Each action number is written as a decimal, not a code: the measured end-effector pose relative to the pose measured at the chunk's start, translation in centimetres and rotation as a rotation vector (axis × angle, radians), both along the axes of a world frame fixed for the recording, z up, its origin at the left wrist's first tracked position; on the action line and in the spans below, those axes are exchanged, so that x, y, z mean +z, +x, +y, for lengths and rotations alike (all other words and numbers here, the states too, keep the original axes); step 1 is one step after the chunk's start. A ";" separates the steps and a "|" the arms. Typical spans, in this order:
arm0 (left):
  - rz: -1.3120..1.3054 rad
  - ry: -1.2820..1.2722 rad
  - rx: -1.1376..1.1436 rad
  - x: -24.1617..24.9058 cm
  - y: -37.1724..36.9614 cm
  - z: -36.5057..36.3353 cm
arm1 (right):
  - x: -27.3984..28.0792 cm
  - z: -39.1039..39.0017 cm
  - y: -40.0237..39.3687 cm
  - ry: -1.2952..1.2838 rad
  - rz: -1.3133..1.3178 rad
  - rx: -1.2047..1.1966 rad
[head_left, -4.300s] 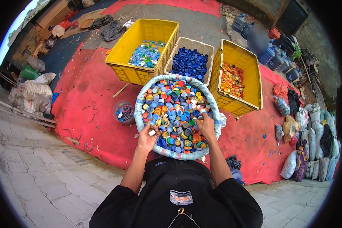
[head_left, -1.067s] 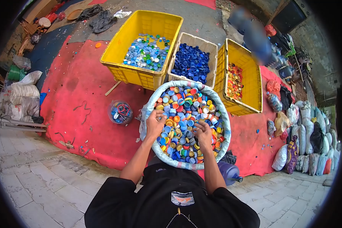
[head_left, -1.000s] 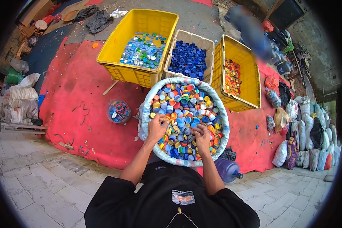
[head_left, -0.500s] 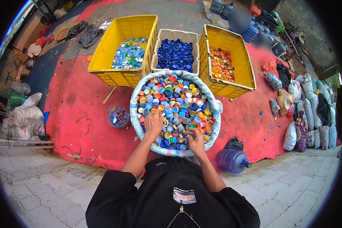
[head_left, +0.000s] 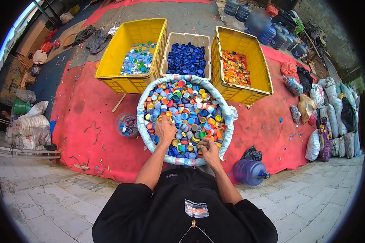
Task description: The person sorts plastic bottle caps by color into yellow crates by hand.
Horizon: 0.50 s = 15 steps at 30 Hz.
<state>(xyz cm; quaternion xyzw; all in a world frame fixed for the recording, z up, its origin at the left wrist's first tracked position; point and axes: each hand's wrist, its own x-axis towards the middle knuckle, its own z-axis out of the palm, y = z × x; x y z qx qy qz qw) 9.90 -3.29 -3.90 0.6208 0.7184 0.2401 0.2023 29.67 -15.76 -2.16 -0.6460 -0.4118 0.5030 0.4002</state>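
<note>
Left hand (head_left: 165,128) has its fingers bent down into the bottle caps (head_left: 186,117), left of centre in the round basket (head_left: 228,121); can't tell if they're pinching one. Right hand (head_left: 209,148) is curled over the caps by the near right rim, fingertips close together, can't tell about a grip there either. Basket's full of mixed colours, toward the red mat's (head_left: 81,105) near edge. Past its far rim: left yellow crate (head_left: 129,83) (pale blue, green caps), white crate (head_left: 186,38) (dark blue), right yellow crate (head_left: 255,48) (orange, red). Clear tub's (head_left: 118,128) off the left rim.
</note>
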 end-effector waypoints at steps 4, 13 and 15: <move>0.126 0.086 0.014 0.5 0.9 -0.2 | -0.4 0.1 0.0 0.060 -0.036 -0.001; -0.201 0.018 0.020 1.6 0.3 -0.8 | 0.3 1.5 1.3 0.050 -0.027 0.029; -0.336 0.036 0.050 2.0 -0.1 -1.4 | 1.0 2.9 2.1 0.054 -0.084 0.021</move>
